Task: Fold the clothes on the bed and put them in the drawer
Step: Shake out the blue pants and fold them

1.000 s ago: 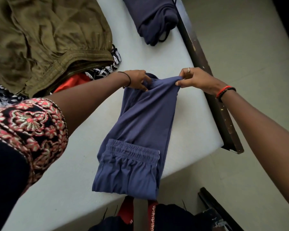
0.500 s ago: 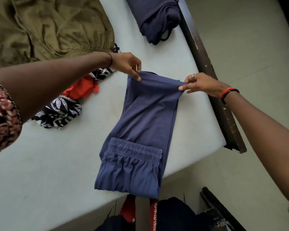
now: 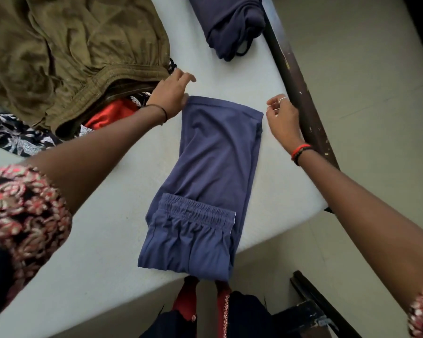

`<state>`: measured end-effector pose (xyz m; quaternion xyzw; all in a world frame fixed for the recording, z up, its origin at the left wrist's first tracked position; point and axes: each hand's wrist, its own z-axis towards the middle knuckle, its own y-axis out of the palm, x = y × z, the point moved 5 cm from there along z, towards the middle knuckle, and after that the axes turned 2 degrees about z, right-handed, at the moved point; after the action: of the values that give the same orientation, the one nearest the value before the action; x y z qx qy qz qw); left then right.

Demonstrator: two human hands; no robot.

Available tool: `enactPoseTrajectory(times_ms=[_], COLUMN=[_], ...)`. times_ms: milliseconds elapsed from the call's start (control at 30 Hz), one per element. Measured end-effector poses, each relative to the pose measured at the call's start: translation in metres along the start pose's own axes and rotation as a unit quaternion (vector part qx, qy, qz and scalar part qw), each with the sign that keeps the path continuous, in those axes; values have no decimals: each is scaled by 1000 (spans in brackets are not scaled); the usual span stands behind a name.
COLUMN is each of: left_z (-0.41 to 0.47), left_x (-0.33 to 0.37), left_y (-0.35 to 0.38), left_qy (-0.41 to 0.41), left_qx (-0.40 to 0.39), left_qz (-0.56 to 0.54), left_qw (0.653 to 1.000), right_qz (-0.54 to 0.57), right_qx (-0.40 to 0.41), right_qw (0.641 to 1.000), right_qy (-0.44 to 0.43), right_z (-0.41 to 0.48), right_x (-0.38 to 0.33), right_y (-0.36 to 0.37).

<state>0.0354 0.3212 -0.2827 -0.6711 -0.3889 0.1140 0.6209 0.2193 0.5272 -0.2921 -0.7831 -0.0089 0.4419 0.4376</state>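
Head view looks down on a pair of blue trousers (image 3: 213, 167) lying folded into a long strip on the pale bed (image 3: 103, 240). The elastic waistband is turned up on top at the near end, and that end reaches the near edge of the bed.

The left hand (image 3: 171, 93) is at the far left corner of the trousers, fingers spread and relaxed, gripping nothing. Whether its thumb side touches the cloth I cannot tell. The right hand (image 3: 282, 120) is just beside the far right corner, fingers loosely curled and holding nothing. A ring (image 3: 282, 99) shows on one finger, and red and black bands (image 3: 299, 152) circle that wrist. A thin black band (image 3: 163, 112) sits on the left wrist.

To the far left lies a heap of unfolded clothes: a large olive garment (image 3: 59, 57) on top, a red cloth (image 3: 110, 113) and a black-and-white patterned cloth (image 3: 17, 140) partly under it. At the far edge of the bed sits a folded dark blue garment (image 3: 230, 23), well apart from the trousers. A dark wooden bed frame (image 3: 300, 93) runs along the right side, with pale floor (image 3: 376, 93) beyond.
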Motion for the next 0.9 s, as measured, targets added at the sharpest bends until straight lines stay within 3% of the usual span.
enactPoseTrajectory(times_ms=[133, 333, 467, 633, 767, 900], left_z=[-80, -246, -313, -330, -339, -359], left_x=[19, 43, 34, 25, 31, 32], left_y=[-10, 40, 84, 124, 130, 131], left_qy=[143, 257, 259, 232, 222, 210], left_qx=[78, -69, -151, -233, -196, -146], left_qz=[-54, 21, 121, 180, 188, 209], left_qw=[985, 964, 946, 927, 937, 944], right_qz=[-9, -205, -298, -370, -351, -341], right_qx=[-37, -172, -282, -260, -296, -270], right_qw=[989, 921, 879, 870, 876, 886], right_qy=[-143, -283, -244, -198, -152, -163], right_z=[-107, -308, -363, -360, -364, -368], right_x=[-27, -23, 3, 29, 35, 32], right_y=[19, 68, 100, 122, 127, 126])
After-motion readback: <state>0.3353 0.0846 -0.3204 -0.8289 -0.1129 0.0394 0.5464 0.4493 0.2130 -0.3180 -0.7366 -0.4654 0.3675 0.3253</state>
